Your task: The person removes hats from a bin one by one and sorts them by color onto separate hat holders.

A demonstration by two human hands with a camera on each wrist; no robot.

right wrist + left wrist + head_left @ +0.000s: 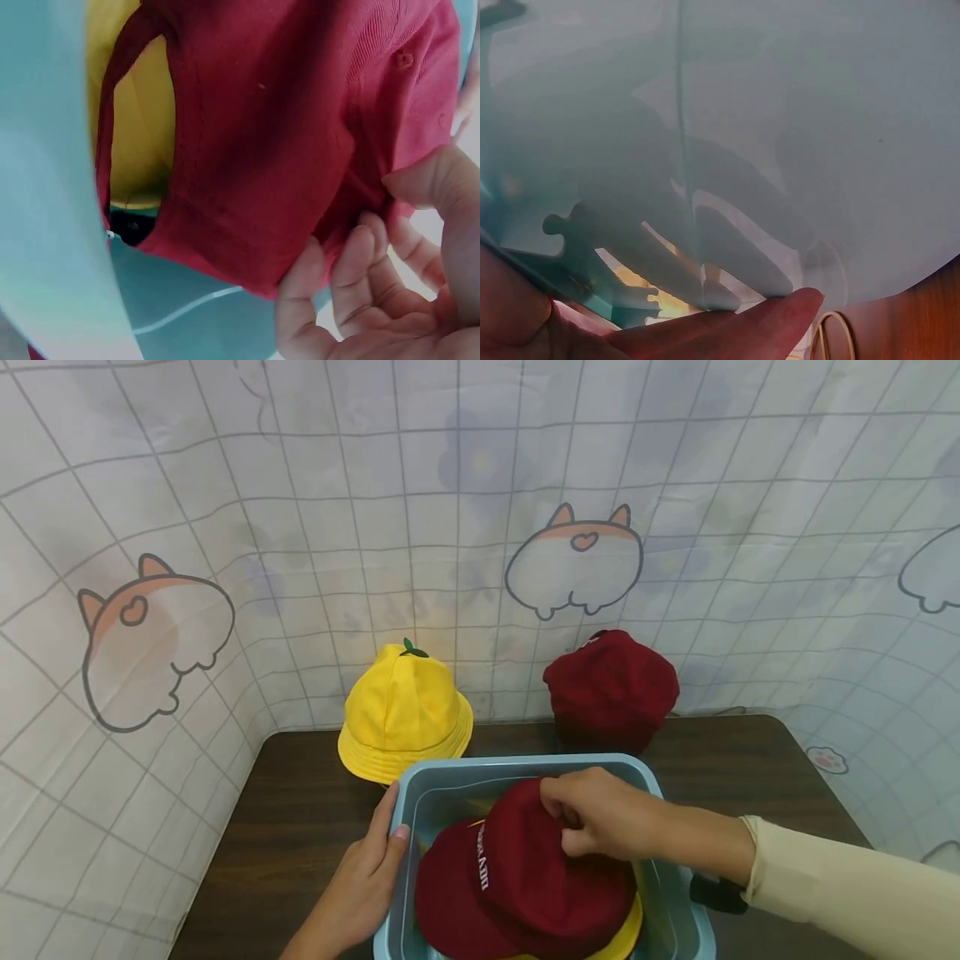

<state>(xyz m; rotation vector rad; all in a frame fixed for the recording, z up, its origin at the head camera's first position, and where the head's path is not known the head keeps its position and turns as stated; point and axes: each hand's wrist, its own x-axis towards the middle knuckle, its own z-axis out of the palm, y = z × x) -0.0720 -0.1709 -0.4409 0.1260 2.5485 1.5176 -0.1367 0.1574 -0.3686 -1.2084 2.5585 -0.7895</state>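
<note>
A light-blue plastic bin [678, 906] stands on the table, with a dark red baseball cap [551, 881] in it, white lettering across its front and its brim to the left. My right hand [603, 814] pinches the cap's crown fabric between thumb and fingers, also visible in the right wrist view, where the back strap opening of the cap [247, 150] shows. Under the cap lies a yellow hat [622, 935], mostly hidden. At the bin's left side my left hand [363, 877] grips the rim, fingers along the outer wall and thumb at the edge.
Behind the bin, a yellow bucket hat [405, 714] with a green sprout on top sits at the table's back left. Another dark red cap [611, 689] sits at the back right. A patterned cloth wall [420, 468] surrounds the dark wooden table [262, 827].
</note>
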